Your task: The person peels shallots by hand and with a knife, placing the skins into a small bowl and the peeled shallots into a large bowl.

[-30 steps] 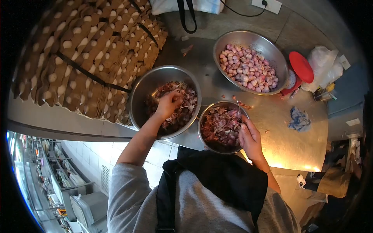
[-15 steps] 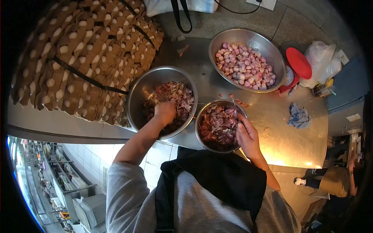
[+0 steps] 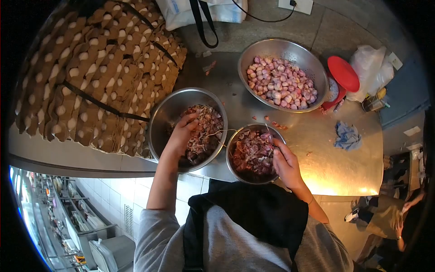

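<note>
My left hand (image 3: 183, 131) is over the larger steel bowl (image 3: 156, 113), its fingers apart above the reddish onion-like pieces and dry skins (image 3: 209, 124) inside. At the right rim of the smaller steel bowl (image 3: 232, 170), my right hand (image 3: 284, 159) holds a knife (image 3: 268, 131), its thin blade pointing up and away. Purple skins and pieces (image 3: 251, 152) fill much of the smaller bowl. A pale string-like strand (image 3: 219, 132) spans the gap between both bowls. Behind them, a steel colander (image 3: 244, 54) holds several small pink-purple bulbs (image 3: 281, 84).
Stacked egg trays (image 3: 99, 81) stand at the left. A red scale (image 3: 343, 74), plastic bags (image 3: 369, 70), a metal cup (image 3: 375, 102) and a blue cloth (image 3: 348, 136) are at the right of the steel table (image 3: 326, 172). Another person (image 3: 394, 217) stands at the lower right.
My left hand has risen from the pieces in the larger bowl and moved left, its fingers now spread. My right hand still holds the knife. The view has shifted slightly.
</note>
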Available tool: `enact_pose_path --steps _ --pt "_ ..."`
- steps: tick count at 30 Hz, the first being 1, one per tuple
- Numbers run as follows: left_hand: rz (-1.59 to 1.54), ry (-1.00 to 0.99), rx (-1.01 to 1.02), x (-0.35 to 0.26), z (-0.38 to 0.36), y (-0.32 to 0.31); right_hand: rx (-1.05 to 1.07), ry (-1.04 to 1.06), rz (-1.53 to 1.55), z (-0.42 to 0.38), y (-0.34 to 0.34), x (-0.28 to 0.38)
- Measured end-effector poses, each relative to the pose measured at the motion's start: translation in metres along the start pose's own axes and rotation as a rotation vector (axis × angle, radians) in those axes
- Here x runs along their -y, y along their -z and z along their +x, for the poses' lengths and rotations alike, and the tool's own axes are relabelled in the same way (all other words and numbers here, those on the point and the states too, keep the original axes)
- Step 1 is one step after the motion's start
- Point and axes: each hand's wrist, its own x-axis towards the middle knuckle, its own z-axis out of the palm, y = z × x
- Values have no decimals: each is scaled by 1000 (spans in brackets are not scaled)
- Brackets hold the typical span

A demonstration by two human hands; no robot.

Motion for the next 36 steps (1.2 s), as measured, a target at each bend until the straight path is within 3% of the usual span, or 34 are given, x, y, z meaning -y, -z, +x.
enact_pose_path --steps 2,8,15,22,25,27,36 --pt "-291 -28 133 6 -6 -4 8 0 4 0 -3 -2" --pt "-625 -15 269 -25 -62 -91 93 100 -54 -7 -9 6" --pt "-772 63 430 -11 -66 -136 113 173 -51 -10 -11 7" --pt "-756 121 363 -8 -63 -140 141 16 225 -8 -6 -2" --pt "-758 100 329 -7 -63 -139 111 93 -9 -8 -4 -3" --pt "-778 63 324 -3 -62 -138 74 296 -315 -10 -7 3" --pt "-733 36 273 -5 -65 -137 102 333 -332 -16 1 2"
